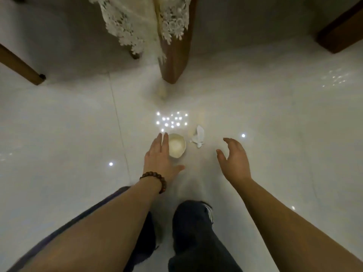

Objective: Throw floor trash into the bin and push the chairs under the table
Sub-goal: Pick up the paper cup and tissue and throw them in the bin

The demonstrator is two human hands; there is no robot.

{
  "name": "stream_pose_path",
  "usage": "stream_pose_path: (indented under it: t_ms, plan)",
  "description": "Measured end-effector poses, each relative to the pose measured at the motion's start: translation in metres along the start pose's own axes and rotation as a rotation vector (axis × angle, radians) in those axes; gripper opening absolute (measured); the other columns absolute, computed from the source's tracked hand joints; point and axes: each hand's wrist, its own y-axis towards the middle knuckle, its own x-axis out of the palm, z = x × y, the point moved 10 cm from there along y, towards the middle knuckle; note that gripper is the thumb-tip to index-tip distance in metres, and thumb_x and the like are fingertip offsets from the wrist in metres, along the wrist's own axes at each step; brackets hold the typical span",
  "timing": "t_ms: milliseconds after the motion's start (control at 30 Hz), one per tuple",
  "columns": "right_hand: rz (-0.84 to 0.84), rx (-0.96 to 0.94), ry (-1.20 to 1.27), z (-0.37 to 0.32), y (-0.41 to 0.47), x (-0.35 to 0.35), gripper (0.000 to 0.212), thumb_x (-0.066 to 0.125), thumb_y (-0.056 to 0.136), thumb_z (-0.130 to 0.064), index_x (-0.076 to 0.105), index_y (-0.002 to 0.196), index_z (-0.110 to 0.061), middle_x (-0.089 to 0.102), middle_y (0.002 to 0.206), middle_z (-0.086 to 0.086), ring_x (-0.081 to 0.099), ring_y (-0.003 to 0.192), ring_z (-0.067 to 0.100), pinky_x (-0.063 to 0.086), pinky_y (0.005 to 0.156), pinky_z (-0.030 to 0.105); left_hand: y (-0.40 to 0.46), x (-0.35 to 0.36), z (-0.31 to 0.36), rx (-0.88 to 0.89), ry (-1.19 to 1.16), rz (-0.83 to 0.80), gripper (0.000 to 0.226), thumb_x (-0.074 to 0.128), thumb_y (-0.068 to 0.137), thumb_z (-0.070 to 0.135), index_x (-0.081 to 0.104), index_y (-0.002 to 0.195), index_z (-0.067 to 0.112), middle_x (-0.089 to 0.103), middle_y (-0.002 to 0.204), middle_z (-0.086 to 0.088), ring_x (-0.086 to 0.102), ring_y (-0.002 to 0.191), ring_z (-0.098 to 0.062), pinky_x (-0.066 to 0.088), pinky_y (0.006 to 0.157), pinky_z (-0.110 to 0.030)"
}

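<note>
A white paper cup [177, 146] stands upright on the glossy white floor, mouth up. My left hand [160, 157], with a bead bracelet at the wrist, hovers open at the cup's left side, fingers stretched alongside its rim. A crumpled white tissue [198, 136] lies just right of the cup. My right hand [234, 159] is open, fingers curled loosely, below and to the right of the tissue and apart from it. Neither hand holds anything.
A thick wooden table leg [174, 55] with a lace tablecloth [141, 22] hanging over it stands straight ahead. A chair leg [19, 65] slants in at the left, dark wooden furniture [341, 34] at the upper right. My dark-trousered legs [194, 232] are below.
</note>
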Motion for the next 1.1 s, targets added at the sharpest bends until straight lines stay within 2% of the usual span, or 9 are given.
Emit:
stream_pose_path:
  t_ms: [133,267,333,467,533,633,767,933,1100]
  plan:
    - [-0.030,-0.067,-0.019,0.019,0.055,0.072,0.055,0.058,0.090,-0.033,0.040,0.139,-0.015,0.038,0.147,0.011,0.034,0.135,0.027,0.030,0.108,0.038,0.051,0.047,-0.013,0.089,0.018,0.072,0.124,0.073,0.065,0.061,-0.012,0.147,0.023,-0.004,0.158,-0.002,0.004,0.143,-0.020,0.015,0.113,-0.039]
    - [-0.044,-0.127,-0.009,0.021,0.100,0.116,0.071,0.063,0.083,-0.043,0.031,0.142,-0.024,0.025,0.154,0.008,0.024,0.140,0.026,0.029,0.109,0.039,0.084,0.063,-0.012,0.176,-0.117,0.046,0.111,0.076,0.065,0.053,0.011,0.149,0.018,0.029,0.151,-0.007,0.030,0.135,-0.025,0.025,0.109,-0.037]
    - [-0.034,-0.165,-0.050,0.017,0.115,0.128,0.082,0.068,0.079,-0.047,0.024,0.145,-0.026,0.018,0.157,0.007,0.019,0.142,0.024,0.025,0.112,0.038,0.089,0.057,-0.012,0.196,-0.161,0.098,0.099,0.075,0.069,0.050,0.023,0.146,0.016,0.040,0.144,-0.007,0.041,0.126,-0.025,0.032,0.104,-0.033]
    - [-0.048,-0.227,-0.154,0.012,0.131,0.148,0.100,0.073,0.071,-0.051,0.014,0.149,-0.026,0.014,0.157,0.007,0.017,0.142,0.025,0.023,0.112,0.039,0.095,0.036,-0.026,0.130,-0.227,0.237,0.089,0.075,0.070,0.048,0.032,0.141,0.015,0.044,0.137,-0.004,0.045,0.121,-0.022,0.036,0.097,-0.029]
    - [-0.056,-0.231,-0.216,0.014,0.136,0.157,0.102,0.074,0.069,-0.051,0.015,0.148,-0.026,0.020,0.155,0.006,0.022,0.138,0.026,0.026,0.108,0.038,0.099,0.027,-0.031,0.109,-0.240,0.282,0.088,0.075,0.070,0.046,0.033,0.140,0.015,0.044,0.137,-0.004,0.045,0.121,-0.021,0.037,0.095,-0.029]
    - [-0.020,-0.233,-0.265,0.016,0.139,0.160,0.081,0.071,0.075,-0.042,0.031,0.143,-0.021,0.037,0.140,0.005,0.035,0.124,0.027,0.034,0.098,0.035,0.104,0.018,-0.034,0.099,-0.252,0.327,0.089,0.074,0.071,0.048,0.031,0.141,0.015,0.042,0.138,-0.003,0.043,0.123,-0.020,0.037,0.095,-0.030]
    - [-0.014,-0.213,-0.119,0.012,0.135,0.153,0.040,0.066,0.083,-0.024,0.055,0.120,-0.012,0.053,0.117,0.008,0.046,0.109,0.028,0.040,0.088,0.033,0.103,0.003,-0.035,0.068,-0.269,0.348,0.090,0.072,0.071,0.051,0.029,0.142,0.016,0.041,0.139,-0.003,0.043,0.123,-0.020,0.038,0.095,-0.031]
    - [0.044,-0.163,0.089,-0.035,0.097,0.091,0.037,0.063,0.086,-0.031,0.057,0.119,-0.015,0.055,0.117,0.006,0.048,0.109,0.023,0.036,0.084,0.027,0.063,-0.053,-0.027,0.016,-0.292,0.381,0.090,0.070,0.071,0.055,0.028,0.142,0.018,0.041,0.139,-0.002,0.043,0.122,-0.020,0.040,0.093,-0.032]
    - [0.062,-0.259,0.111,-0.125,0.026,-0.001,0.034,0.067,0.083,-0.026,0.060,0.115,-0.019,0.058,0.114,0.003,0.051,0.106,0.021,0.036,0.083,0.023,-0.015,-0.151,-0.010,-0.032,-0.327,0.429,0.088,0.070,0.072,0.055,0.029,0.140,0.018,0.042,0.138,-0.003,0.046,0.119,-0.023,0.044,0.092,-0.036]
